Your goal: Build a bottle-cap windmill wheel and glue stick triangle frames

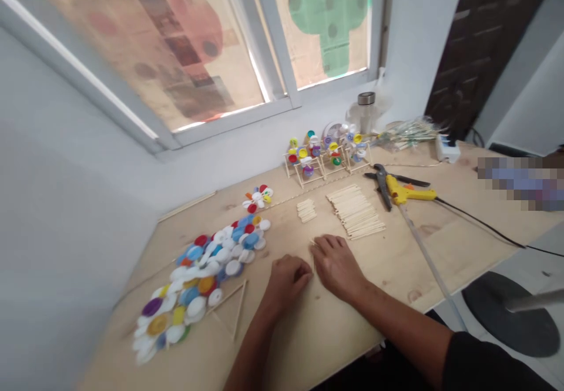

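My right hand rests low over the wooden table, its fingers bent around a thin wooden stick, part of which shows beside the fingertips. Close by on its left, my left hand has its fingers curled together near the lower end of the stick. What lies inside those fingers is hidden. Beyond my right hand lies a row of long wooden sticks, with a smaller row of short sticks to its left. A triangle of joined sticks lies left of my left hand, beside piled plastic bottle caps.
A yellow glue gun and dark-handled cutters lie at the right, with a cord trailing off. Stick frames with cap wheels stand along the wall. A cap flower, glass bottle and bagged sticks are also there.
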A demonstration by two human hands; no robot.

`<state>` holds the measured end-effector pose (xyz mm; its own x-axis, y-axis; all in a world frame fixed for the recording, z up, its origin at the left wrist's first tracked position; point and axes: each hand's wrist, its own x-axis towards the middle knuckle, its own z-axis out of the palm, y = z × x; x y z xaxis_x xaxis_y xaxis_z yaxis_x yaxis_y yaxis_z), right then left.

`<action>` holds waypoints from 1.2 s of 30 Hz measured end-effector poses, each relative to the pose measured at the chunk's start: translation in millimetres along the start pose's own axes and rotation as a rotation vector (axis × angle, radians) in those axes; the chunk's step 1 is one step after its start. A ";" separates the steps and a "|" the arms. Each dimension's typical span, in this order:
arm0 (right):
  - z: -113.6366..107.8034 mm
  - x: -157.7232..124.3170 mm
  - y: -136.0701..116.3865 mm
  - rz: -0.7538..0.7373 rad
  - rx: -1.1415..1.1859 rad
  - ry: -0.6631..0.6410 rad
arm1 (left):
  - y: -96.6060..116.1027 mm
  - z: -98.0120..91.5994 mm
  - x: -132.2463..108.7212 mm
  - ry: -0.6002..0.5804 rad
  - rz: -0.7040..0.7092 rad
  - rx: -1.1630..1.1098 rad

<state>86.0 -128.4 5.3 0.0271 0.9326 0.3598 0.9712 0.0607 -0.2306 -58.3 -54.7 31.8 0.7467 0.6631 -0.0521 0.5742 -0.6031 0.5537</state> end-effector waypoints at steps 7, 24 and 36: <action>5.4 -2.2 5.0 -0.037 -0.015 0.051 | 3.0 3.7 2.6 -0.025 -0.006 0.065; 3.1 -1.4 5.6 -0.068 -0.036 0.061 | 2.0 11.3 1.5 -0.043 0.077 0.179; 2.5 -1.4 6.6 -0.067 -0.044 0.025 | 4.7 12.1 -3.1 -0.077 0.073 0.182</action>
<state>91.8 -128.4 1.0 -0.0328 0.9178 0.3957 0.9804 0.1065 -0.1659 -53.8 -64.8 24.5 0.8081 0.5829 -0.0845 0.5634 -0.7231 0.3996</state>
